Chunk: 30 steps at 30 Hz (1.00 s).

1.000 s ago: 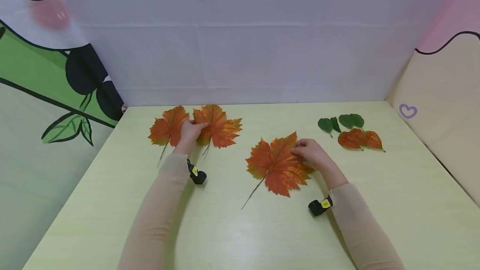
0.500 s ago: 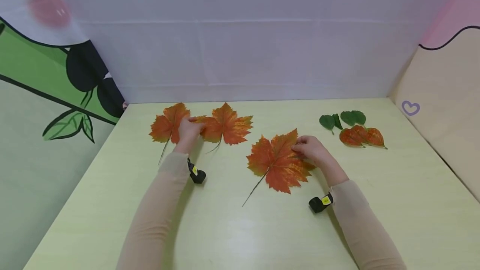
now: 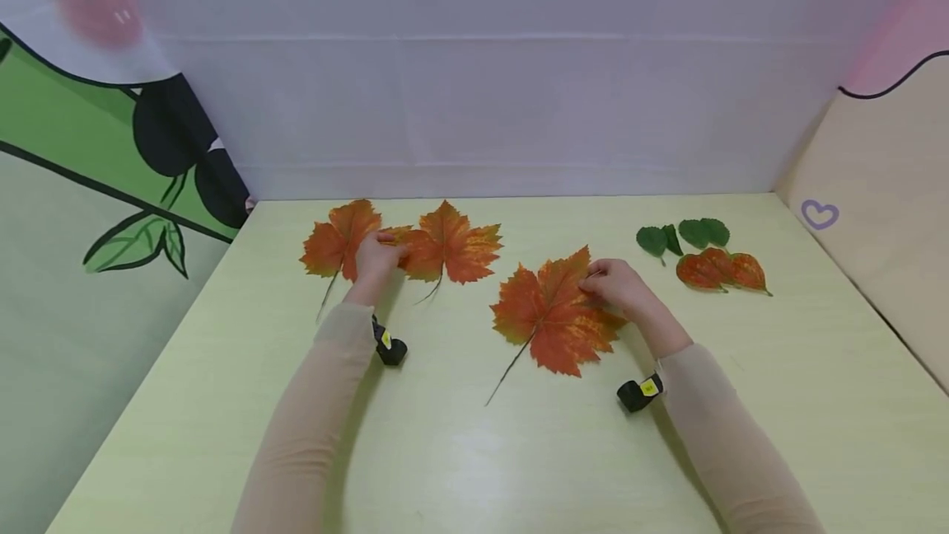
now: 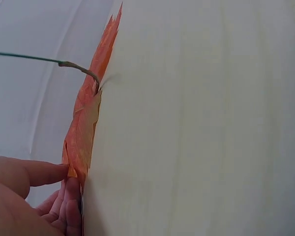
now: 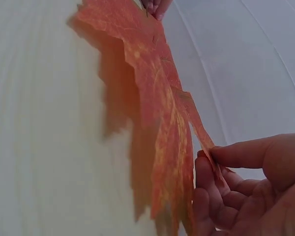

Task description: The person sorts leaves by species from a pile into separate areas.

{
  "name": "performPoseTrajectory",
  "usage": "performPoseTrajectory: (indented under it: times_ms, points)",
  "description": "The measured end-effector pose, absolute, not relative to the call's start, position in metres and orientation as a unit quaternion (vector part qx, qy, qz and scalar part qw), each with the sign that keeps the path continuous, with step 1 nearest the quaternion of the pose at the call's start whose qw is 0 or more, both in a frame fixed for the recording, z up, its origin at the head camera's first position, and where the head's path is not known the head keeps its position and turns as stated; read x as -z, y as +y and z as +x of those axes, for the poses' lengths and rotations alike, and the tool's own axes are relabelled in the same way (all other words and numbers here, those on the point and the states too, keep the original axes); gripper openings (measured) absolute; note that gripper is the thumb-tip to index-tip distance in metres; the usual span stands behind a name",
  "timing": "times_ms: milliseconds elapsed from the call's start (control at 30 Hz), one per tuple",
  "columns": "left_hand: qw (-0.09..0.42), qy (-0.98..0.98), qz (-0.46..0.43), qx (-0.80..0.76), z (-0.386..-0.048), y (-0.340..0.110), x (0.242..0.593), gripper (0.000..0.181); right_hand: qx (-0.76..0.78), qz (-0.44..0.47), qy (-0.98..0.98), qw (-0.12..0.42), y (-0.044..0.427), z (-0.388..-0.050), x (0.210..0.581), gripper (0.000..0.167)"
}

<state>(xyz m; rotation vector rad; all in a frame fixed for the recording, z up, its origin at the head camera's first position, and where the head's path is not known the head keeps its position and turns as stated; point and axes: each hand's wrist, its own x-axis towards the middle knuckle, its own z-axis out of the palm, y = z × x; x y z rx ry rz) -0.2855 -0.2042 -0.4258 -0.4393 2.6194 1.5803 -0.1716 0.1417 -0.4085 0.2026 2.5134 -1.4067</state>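
Observation:
My left hand (image 3: 376,258) pinches the left edge of an orange artificial maple leaf (image 3: 455,247) near the back of the table. In the left wrist view, thumb and fingers hold that leaf's edge, and its thin stem (image 4: 78,67) juts out. Just left of this hand lies a similar orange maple leaf (image 3: 334,241), partly covered by the hand. My right hand (image 3: 623,287) pinches the upper right edge of a larger-looking orange maple leaf (image 3: 552,316) near the table's middle. The right wrist view shows this leaf (image 5: 160,93) slightly raised, casting a shadow.
At the back right, several small green leaves (image 3: 694,232) lie above a cluster of small orange-red leaves (image 3: 719,269). A pale wooden table (image 3: 474,468) carries everything. A light fabric wall (image 3: 511,105) rises behind it, with printed panels at both sides.
The middle maple leaf has shifted right, its left edge now at my left fingertips. My right hand keeps its hold on the larger-looking leaf. The head view has tilted slightly.

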Motion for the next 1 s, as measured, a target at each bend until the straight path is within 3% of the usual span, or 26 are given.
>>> performPoseTrajectory:
  times_ms: [233, 600, 700, 900, 1000]
  points:
    - [0.047, 0.852, -0.141, -0.502, -0.284, -0.205, 0.426, 0.040, 0.424, 0.047, 0.897, 0.120, 0.140, -0.182, 0.388, 0.042]
    - [0.050, 0.863, -0.121, -0.487, -0.279, -0.206, 0.421, 0.040, 0.265, 0.037, 0.961, 0.067, 0.141, -0.212, 0.364, 0.036]
    - [0.053, 0.862, -0.118, -0.490, -0.281, -0.207, 0.423, 0.040, 0.233, 0.051, 0.969, 0.064, 0.138, -0.223, 0.362, 0.032]
    - [0.057, 0.858, -0.119, -0.496, -0.281, -0.207, 0.424, 0.039, 0.198, 0.073, 0.976, 0.053, 0.132, -0.247, 0.364, 0.008]
    - [0.057, 0.859, -0.118, -0.495, -0.280, -0.206, 0.423, 0.038, 0.178, 0.075, 0.980, 0.045, 0.130, -0.258, 0.367, 0.009]
